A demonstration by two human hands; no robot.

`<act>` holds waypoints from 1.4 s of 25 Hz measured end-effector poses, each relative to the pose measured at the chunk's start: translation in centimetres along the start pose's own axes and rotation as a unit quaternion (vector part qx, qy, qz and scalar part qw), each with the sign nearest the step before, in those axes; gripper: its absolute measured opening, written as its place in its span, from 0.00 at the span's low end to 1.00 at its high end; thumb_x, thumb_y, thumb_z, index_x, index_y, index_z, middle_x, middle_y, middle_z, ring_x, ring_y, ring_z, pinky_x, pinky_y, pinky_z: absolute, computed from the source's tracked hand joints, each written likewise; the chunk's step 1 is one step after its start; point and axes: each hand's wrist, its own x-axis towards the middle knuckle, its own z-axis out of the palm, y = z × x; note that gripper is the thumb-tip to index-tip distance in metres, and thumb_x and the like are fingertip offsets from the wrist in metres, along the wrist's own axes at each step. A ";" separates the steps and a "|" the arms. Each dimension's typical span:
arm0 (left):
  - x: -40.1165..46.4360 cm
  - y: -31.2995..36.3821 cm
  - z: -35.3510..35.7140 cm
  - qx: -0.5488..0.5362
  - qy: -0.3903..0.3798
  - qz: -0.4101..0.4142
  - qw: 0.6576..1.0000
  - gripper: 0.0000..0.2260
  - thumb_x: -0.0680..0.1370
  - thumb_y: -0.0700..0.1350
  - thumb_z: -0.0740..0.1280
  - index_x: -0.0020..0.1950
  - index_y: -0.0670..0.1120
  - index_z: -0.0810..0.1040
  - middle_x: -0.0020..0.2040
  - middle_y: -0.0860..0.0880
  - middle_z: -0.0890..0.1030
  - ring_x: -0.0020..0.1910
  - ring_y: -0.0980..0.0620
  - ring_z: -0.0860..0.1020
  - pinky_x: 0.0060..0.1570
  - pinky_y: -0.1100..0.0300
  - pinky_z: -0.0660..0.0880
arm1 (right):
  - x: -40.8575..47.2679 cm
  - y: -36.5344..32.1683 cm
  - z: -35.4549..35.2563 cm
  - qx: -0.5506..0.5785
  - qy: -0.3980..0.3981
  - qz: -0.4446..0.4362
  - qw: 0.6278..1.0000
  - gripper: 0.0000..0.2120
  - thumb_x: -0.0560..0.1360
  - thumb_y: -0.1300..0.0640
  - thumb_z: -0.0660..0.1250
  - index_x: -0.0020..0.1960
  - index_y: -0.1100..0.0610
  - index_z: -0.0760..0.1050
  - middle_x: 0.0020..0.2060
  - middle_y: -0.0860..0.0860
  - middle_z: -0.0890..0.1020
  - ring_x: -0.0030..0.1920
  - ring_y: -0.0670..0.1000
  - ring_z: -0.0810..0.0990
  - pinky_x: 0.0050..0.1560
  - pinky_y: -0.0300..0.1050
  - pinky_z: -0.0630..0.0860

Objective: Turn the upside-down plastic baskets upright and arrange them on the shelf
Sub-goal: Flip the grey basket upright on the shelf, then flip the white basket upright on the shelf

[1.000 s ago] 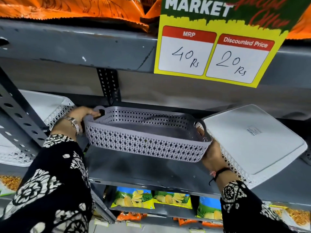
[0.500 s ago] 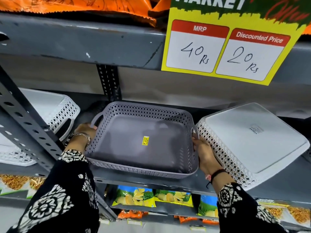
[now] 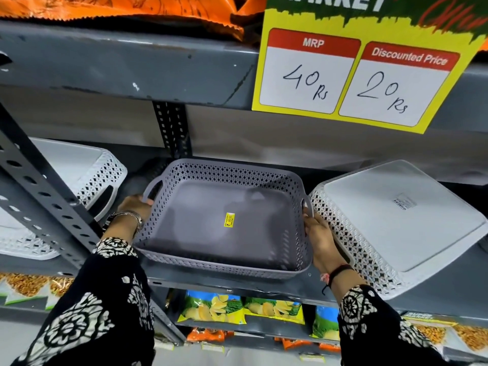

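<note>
Head view, grey basket: the grey basket (image 3: pixel 223 220) sits upright on the shelf (image 3: pixel 237 282), between two upside-down white baskets, one to the left (image 3: pixel 79 170) and one to the right (image 3: pixel 396 223).
Left hand: the left hand (image 3: pixel 134 207) grips the left handle, fingers closed on it.
Right hand: the right hand (image 3: pixel 317 233) clasps the right rim.
Doing it well: slide it back squarely, probably keeping the base flat and clear of the neighbours.
Risk: the right white basket overhangs the edge; nudging it could tip it.

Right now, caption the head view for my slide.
Both hands, left hand and right hand, seat upright grey basket beside overturned white basket.
</note>
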 end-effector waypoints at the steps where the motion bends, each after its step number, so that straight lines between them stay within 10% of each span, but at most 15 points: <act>1: -0.1 0.0 0.0 0.001 0.000 -0.003 1.000 0.14 0.78 0.38 0.59 0.61 0.37 0.77 0.62 0.34 0.76 0.60 0.36 0.75 0.62 0.48 0.72 | 0.0 0.0 0.0 -0.004 0.003 -0.003 1.000 0.12 0.78 0.64 0.53 0.52 0.60 0.75 0.27 0.46 0.85 0.29 0.45 0.83 0.33 0.36 0.80; 6: -1.3 0.5 -0.1 0.027 0.011 -0.011 1.000 0.17 0.79 0.40 0.58 0.66 0.37 0.71 0.65 0.34 0.73 0.63 0.35 0.73 0.63 0.49 0.70 | -0.7 -0.6 0.4 -0.041 0.001 -0.003 0.999 0.11 0.77 0.65 0.55 0.55 0.61 0.74 0.36 0.53 0.84 0.35 0.49 0.82 0.37 0.39 0.80; 10: -4.3 4.1 0.8 0.063 0.112 0.039 0.991 0.26 0.75 0.38 0.62 0.72 0.36 0.58 0.69 0.33 0.66 0.68 0.34 0.66 0.68 0.42 0.66 | -1.5 -3.7 0.3 -0.121 -0.005 -0.054 0.991 0.23 0.77 0.61 0.60 0.71 0.60 0.60 0.67 0.57 0.71 0.65 0.55 0.72 0.67 0.49 0.68; 14: -10.5 13.0 7.4 0.006 0.104 0.193 0.976 0.28 0.76 0.38 0.61 0.74 0.37 0.56 0.71 0.33 0.64 0.70 0.38 0.63 0.69 0.50 0.60 | -1.6 -9.6 -4.5 -0.114 -0.019 -0.121 0.986 0.24 0.76 0.61 0.61 0.71 0.58 0.61 0.65 0.52 0.71 0.63 0.46 0.69 0.53 0.28 0.70; 17: -16.5 18.4 15.1 -0.058 0.018 0.259 0.964 0.26 0.78 0.41 0.59 0.75 0.38 0.56 0.73 0.37 0.64 0.72 0.42 0.64 0.69 0.56 0.58 | 0.3 -12.8 -11.7 -0.175 0.043 -0.151 0.972 0.22 0.77 0.60 0.61 0.69 0.58 0.64 0.67 0.54 0.71 0.66 0.50 0.70 0.61 0.37 0.67; 26: -20.9 22.1 26.5 -0.192 -0.022 0.048 0.980 0.23 0.77 0.38 0.60 0.70 0.33 0.62 0.70 0.32 0.68 0.69 0.37 0.68 0.68 0.48 0.66 | 5.2 -15.4 -29.7 -0.508 0.104 -0.145 0.843 0.20 0.79 0.55 0.54 0.68 0.61 0.65 0.68 0.62 0.70 0.67 0.62 0.69 0.65 0.48 0.65; 35: -19.7 20.5 26.3 -0.269 -0.153 -0.129 0.942 0.29 0.80 0.58 0.50 0.71 0.38 0.64 0.73 0.38 0.66 0.70 0.37 0.66 0.71 0.45 0.60 | 9.7 -15.2 -30.9 -0.488 0.052 -0.021 0.871 0.29 0.79 0.44 0.44 0.68 0.64 0.65 0.67 0.64 0.70 0.67 0.61 0.69 0.53 0.44 0.63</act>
